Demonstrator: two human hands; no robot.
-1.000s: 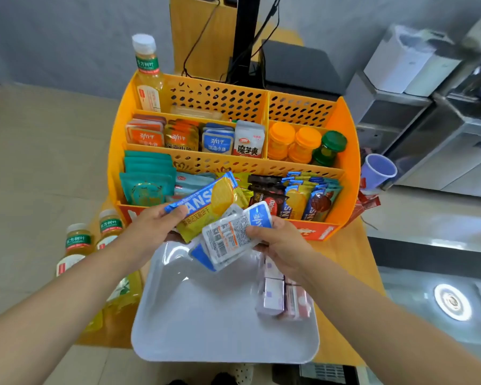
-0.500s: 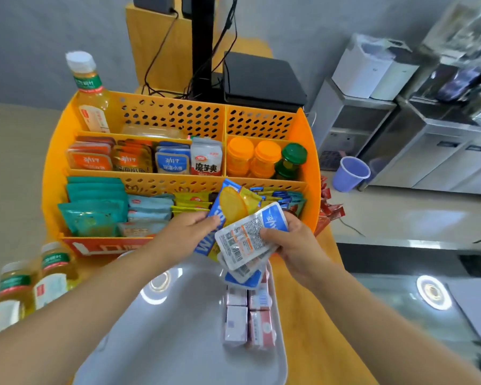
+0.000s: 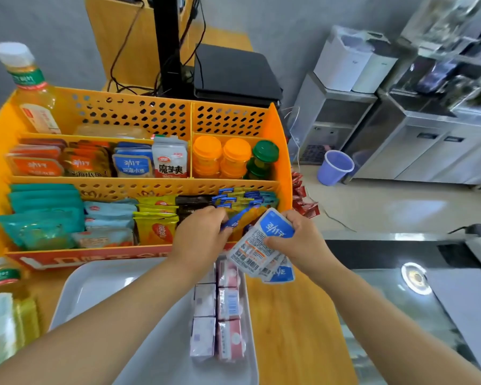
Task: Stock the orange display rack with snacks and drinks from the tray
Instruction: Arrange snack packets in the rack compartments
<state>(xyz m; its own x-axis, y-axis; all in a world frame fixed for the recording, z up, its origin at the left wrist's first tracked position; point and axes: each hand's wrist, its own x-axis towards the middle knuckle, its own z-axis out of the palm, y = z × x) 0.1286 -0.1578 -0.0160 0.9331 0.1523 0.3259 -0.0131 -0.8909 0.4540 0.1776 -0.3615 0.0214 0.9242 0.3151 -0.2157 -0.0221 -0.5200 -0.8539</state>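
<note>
At the near right of the rack (image 3: pixel 282 151), the left hand (image 3: pixel 199 234) pinches a yellow snack (image 3: pixel 240 219), slotting it into the front row; the right hand (image 3: pixel 297 240) grips blue packs (image 3: pixel 261 245). Those likely go next; cartons (image 3: pixel 228 304) wait on the tray (image 3: pixel 95 284)

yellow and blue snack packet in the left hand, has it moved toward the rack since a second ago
Yes. The yellow and blue snack packet in the left hand went from above the tray forward into the front row of the orange rack.
</note>
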